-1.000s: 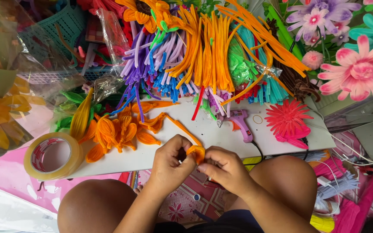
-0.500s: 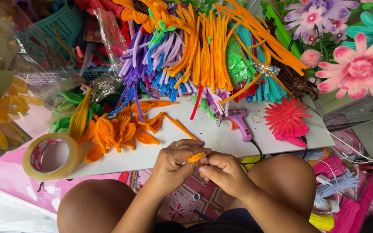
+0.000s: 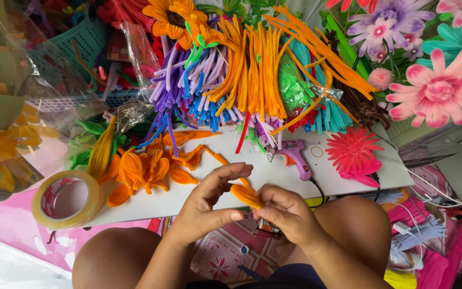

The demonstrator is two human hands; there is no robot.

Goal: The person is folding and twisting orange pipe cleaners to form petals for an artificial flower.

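My left hand (image 3: 209,200) and my right hand (image 3: 287,211) meet over my lap at the near edge of a white board (image 3: 274,166). Both pinch an orange fuzzy pipe-cleaner petal (image 3: 246,195), a folded loop whose tail runs back onto the board. The left thumb and fingers close round its left end; the right fingers grip its right end. Finished orange petals (image 3: 145,166) lie in a cluster on the board to the left.
A large heap of orange, purple, blue and green pipe cleaners (image 3: 252,69) fills the back. A purple glue gun (image 3: 298,158) and a red spiky flower (image 3: 354,152) lie right. A tape roll (image 3: 68,198) sits left. Pink flowers (image 3: 439,91) stand far right.
The orange piece has been bent from a thin strand into a wider petal loop. My left fingers have lifted and spread above it.
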